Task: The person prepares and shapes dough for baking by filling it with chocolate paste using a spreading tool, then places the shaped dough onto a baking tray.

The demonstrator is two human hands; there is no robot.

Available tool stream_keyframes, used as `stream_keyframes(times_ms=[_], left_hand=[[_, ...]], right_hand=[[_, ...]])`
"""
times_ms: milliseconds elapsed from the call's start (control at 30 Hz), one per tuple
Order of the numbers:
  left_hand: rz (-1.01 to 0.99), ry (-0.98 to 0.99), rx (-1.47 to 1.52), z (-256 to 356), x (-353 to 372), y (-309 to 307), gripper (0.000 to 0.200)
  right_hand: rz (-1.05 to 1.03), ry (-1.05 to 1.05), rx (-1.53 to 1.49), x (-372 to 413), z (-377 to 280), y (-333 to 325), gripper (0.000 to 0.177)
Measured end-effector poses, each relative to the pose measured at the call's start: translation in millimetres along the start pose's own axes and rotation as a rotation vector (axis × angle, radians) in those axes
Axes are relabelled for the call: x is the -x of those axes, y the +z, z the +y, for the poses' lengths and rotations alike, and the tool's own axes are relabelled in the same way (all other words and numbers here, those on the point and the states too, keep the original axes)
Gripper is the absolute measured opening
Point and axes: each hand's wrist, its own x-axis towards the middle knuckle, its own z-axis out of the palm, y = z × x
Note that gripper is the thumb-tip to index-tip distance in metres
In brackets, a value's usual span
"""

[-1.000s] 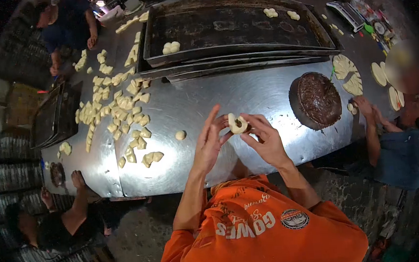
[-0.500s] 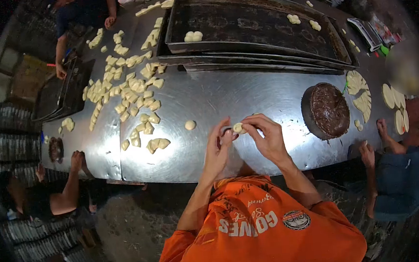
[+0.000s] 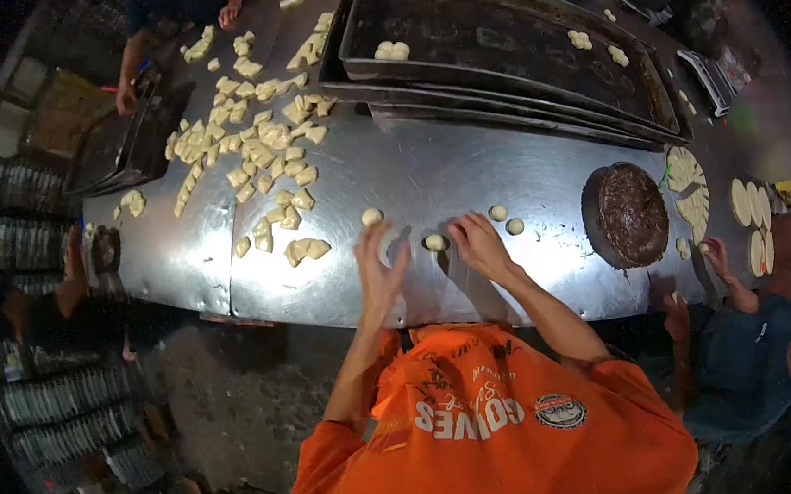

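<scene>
Four small rounded dough balls sit on the steel table (image 3: 464, 167) in front of the person in the orange shirt. One lies to the far left (image 3: 372, 216), two lie close together to the right (image 3: 499, 212), and the nearest dough ball (image 3: 434, 242) lies between the two hands. The left hand (image 3: 378, 267) is raised off the table with its palm open and fingers spread, and it holds nothing. The right hand (image 3: 479, 245) is lowered with its fingers bent toward that nearest ball. At this size I cannot tell whether the fingertips pinch it or only rest beside it.

The work looks to be at the setting-down step: a shaped ball placed on the table among those already done.

A fresh piece would have to come from one of two places. The heap of cut dough pieces (image 3: 249, 156) lies to the far left, a long reach for the left hand. The flattened dough discs (image 3: 688, 182) lie on the right, just beyond the round pan of dark chocolate-like filling (image 3: 630, 215).

A co-worker's hand (image 3: 717, 254) rests near those discs, so a reach that way calls for care. The dark baking trays (image 3: 512, 71) stand at the far side with a few shaped pieces on them.
</scene>
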Motion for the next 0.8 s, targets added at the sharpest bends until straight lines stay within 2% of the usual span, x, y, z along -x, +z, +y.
stream_keyframes(times_ms=[67,100,167,267,300,400,433,467,500,533,600,633,667,733,800], left_hand=[[0.069,-0.001,0.002,9,-13,-21,0.040],[0.101,-0.022,0.051,11,-19,-27,0.037],[0.147,-0.053,0.113,17,-25,-38,0.031],[0.195,-0.033,0.128,28,-19,-60,0.028],[0.204,-0.034,0.092,24,-17,-66,0.027],[0.257,-0.106,0.150,18,-21,-77,0.025],[0.256,-0.111,0.176,17,-25,-78,0.025],[0.261,-0.107,0.175,18,-27,-80,0.025],[0.216,-0.078,0.155,20,-32,-81,0.025],[0.170,-0.047,0.134,21,-39,-83,0.025],[0.171,-0.005,0.066,23,-44,-85,0.024],[0.159,0.044,-0.031,25,-47,-88,0.024],[0.142,0.093,-0.129,26,-50,-89,0.025],[0.104,0.128,-0.163,15,-55,-81,0.026],[-0.112,0.138,-0.082,10,-64,-74,0.027]], right_hand=[[0.214,-0.150,0.032,-12,-6,29,0.018],[0.206,-0.152,0.033,-9,-2,46,0.018],[0.028,-0.388,0.283,5,3,76,0.018],[0.083,-0.529,0.280,15,25,71,0.021],[0.089,-0.493,0.393,8,25,58,0.023],[0.319,-0.365,0.403,-24,18,61,0.024],[0.312,-0.367,0.405,-17,13,69,0.024],[0.183,-0.352,0.356,-6,8,78,0.024],[0.062,-0.340,0.308,-1,5,84,0.025],[0.073,-0.350,0.309,5,7,85,0.025],[0.067,-0.532,0.278,27,27,76,0.020],[0.143,-0.543,0.307,21,40,68,0.019],[0.167,-0.325,0.356,12,43,62,0.018],[0.379,-0.359,0.325,-9,28,48,0.017],[0.306,-0.371,0.400,4,24,66,0.019]])
